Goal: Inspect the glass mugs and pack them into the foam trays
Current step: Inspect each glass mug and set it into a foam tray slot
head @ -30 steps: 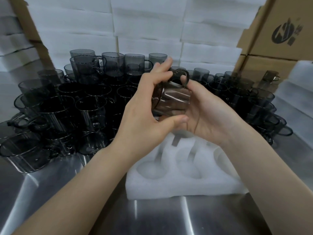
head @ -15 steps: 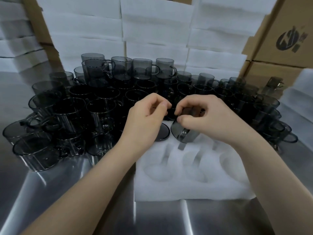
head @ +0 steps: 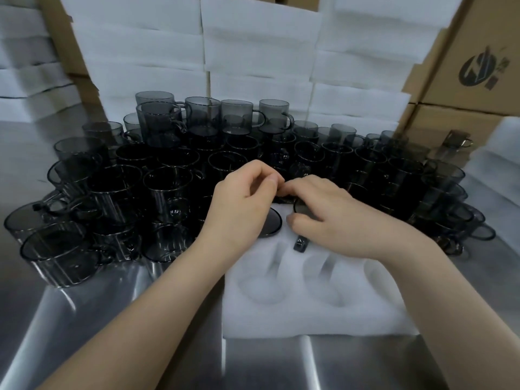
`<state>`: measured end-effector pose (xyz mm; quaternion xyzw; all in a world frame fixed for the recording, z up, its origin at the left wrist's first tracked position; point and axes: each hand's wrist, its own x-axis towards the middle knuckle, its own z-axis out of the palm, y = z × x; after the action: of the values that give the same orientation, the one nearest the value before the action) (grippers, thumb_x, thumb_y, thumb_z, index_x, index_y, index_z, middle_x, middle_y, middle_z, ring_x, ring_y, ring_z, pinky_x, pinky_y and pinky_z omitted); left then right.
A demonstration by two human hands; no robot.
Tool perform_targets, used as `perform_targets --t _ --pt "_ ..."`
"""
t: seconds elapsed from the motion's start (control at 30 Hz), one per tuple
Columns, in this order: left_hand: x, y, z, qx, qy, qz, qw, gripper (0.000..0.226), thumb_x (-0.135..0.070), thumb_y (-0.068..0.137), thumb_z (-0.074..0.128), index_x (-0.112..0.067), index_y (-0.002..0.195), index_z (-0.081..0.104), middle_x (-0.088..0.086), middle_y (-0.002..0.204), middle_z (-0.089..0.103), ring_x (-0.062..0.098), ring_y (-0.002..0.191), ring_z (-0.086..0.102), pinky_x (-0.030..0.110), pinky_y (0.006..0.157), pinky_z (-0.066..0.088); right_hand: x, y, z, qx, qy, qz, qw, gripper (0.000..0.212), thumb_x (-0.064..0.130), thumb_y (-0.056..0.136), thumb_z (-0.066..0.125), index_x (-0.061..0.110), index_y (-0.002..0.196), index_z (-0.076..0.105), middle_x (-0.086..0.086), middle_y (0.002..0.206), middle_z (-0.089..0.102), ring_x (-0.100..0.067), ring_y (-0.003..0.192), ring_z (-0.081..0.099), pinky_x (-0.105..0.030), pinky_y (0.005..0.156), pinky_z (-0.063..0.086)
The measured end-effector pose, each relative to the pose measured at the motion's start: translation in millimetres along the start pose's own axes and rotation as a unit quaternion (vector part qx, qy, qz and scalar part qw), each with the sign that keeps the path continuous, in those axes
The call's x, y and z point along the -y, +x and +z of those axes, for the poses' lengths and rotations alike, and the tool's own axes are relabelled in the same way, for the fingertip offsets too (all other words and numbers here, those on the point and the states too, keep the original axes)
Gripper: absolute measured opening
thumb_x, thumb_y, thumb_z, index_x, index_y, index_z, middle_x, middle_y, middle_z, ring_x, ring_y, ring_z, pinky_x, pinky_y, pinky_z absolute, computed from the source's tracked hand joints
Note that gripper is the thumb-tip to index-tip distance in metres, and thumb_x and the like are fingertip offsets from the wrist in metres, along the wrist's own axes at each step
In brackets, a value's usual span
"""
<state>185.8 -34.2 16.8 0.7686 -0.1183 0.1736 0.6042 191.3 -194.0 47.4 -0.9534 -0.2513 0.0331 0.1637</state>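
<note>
A white foam tray [head: 309,319] with round pockets lies on the steel table in front of me. One dark glass mug [head: 272,224] sits in its far-left pocket. My right hand [head: 332,218] covers and grips a second glass mug [head: 300,245] low in the pocket beside it; only the handle and a bit of rim show. My left hand [head: 239,209] hovers over the first mug, fingers curled shut and touching my right fingertips, with nothing visible in it. A dense crowd of smoky mugs [head: 168,181] stands behind and to both sides.
Stacks of white foam sheets [head: 261,52] line the back. Cardboard boxes [head: 478,60] stand at the right, with one brownish mug [head: 455,142] in front of them. The steel table [head: 126,333] continues toward me.
The mug, held up in both hands a second ago, has come down into the tray pocket. My left hand let go of it and curled shut; my right hand followed it lower.
</note>
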Motion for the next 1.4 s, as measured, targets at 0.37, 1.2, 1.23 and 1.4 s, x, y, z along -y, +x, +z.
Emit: perform_targets --t 0.37,1.2,1.23,1.4 --pt "1.9 0.4 2.0 -0.020 0.009 0.000 1.000 0.019 -0.009 0.095 0.052 -0.015 0.088 0.068 -0.008 0.087 0.070 0.003 0.088 0.064 0.024 0.085 0.051 -0.4 0.0 11.7 0.134 -0.086 0.046 0.986 0.057 0.051 0.101 0.012 0.039 0.152 -0.013 0.011 0.163 -0.013 -0.005 0.146 -0.021 -0.040 0.118 -0.018" --pt "0.3 -3.4 3.4 0.010 0.072 0.006 0.997 0.013 -0.011 0.092 0.058 -0.020 0.098 0.065 -0.013 0.093 0.066 -0.002 0.076 0.059 0.009 0.068 0.045 -34.7 41.5 -27.4 -0.247 -0.017 0.109 0.963 0.018 0.020 0.094 0.059 0.026 0.104 0.073 0.003 0.091 0.071 -0.022 0.098 0.064 -0.037 0.090 0.050" --pt "0.1 -3.5 3.8 0.005 0.068 0.006 0.998 0.018 -0.011 0.091 0.060 -0.021 0.106 0.062 -0.014 0.104 0.064 -0.001 0.079 0.061 0.012 0.072 0.048 -30.8 37.3 -30.5 -0.252 -0.009 0.101 0.963 0.017 0.020 0.094 0.060 0.027 0.101 0.073 0.006 0.086 0.070 -0.019 0.095 0.064 -0.034 0.088 0.050" --pt "0.4 -3.2 5.5 0.009 0.067 0.023 0.997 0.080 -0.022 0.081 0.074 -0.023 0.148 0.030 -0.011 0.140 0.036 0.007 0.108 0.057 0.014 0.084 0.052 -3.2 16.9 -34.1 -0.231 0.171 0.006 0.958 0.016 0.015 0.088 0.067 0.027 0.090 0.077 0.012 0.075 0.072 -0.005 0.076 0.066 -0.026 0.079 0.053"
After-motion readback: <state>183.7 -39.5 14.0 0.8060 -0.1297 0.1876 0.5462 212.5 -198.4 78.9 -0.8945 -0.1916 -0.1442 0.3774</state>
